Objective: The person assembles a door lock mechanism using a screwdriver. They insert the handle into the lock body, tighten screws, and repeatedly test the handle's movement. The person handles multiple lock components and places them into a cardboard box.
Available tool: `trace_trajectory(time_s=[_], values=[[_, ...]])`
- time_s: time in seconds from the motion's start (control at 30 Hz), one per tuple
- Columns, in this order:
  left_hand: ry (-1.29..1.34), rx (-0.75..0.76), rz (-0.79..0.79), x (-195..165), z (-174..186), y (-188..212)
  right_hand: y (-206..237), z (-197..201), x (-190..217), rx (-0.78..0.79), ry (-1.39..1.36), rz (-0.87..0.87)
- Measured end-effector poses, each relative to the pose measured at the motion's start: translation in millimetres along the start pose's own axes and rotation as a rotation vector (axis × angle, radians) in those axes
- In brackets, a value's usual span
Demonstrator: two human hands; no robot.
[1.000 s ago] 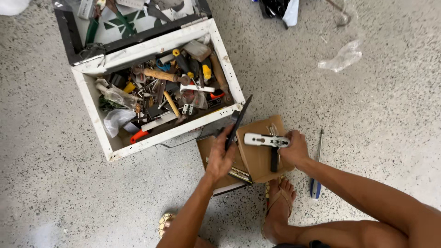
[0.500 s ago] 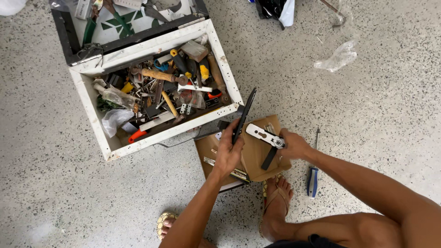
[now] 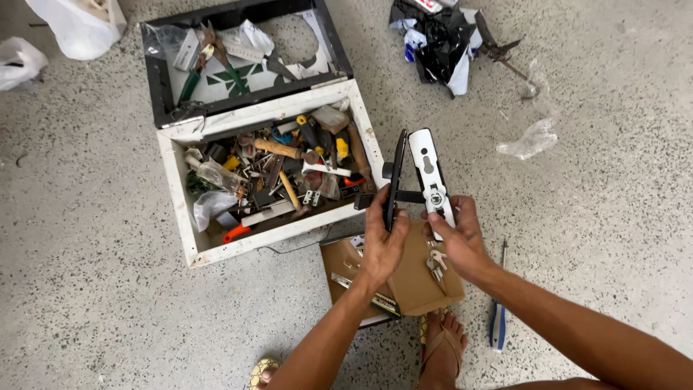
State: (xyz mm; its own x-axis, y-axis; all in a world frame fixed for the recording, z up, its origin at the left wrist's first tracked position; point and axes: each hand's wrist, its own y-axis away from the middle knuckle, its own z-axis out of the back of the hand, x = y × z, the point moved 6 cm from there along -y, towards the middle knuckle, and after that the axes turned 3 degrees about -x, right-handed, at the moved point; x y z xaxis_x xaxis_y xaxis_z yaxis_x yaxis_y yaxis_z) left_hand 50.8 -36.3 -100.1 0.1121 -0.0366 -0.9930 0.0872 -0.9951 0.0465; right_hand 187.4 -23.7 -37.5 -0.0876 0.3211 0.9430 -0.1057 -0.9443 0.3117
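Black plate [image 3: 393,180]: clamped upright in my left grip [image 3: 381,242].
White plate [image 3: 431,177]: clamped in my right grip [image 3: 456,238], above the cardboard [image 3: 415,278].

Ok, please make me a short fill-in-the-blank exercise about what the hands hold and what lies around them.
1. The left hand grips a ____ lock plate.
2. The right hand holds a ____ lock plate.
3. The open toolbox lies to the person's ____.
4. A screwdriver with a ____ handle lies beside the foot.

Missing words: black; white; left; blue
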Motion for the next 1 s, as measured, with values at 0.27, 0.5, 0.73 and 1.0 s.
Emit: trace_trajectory(time_s=[0.27,0.5,0.73,1.0], values=[[0.132,0.042,-0.192,-35,-8,6,39,-38,18,0.289,0.102,0.547],[0.303,0.150,-0.043,-30,0,0,51,-42,43,0.279,0.369,0.805],[0.172,0.103,-0.105,-32,23,-7,12,-8,14,0.232,0.156,0.343],[0.201,0.058,-0.080,-39,59,-17,-36,34,-23,0.075,0.370,-0.135]])
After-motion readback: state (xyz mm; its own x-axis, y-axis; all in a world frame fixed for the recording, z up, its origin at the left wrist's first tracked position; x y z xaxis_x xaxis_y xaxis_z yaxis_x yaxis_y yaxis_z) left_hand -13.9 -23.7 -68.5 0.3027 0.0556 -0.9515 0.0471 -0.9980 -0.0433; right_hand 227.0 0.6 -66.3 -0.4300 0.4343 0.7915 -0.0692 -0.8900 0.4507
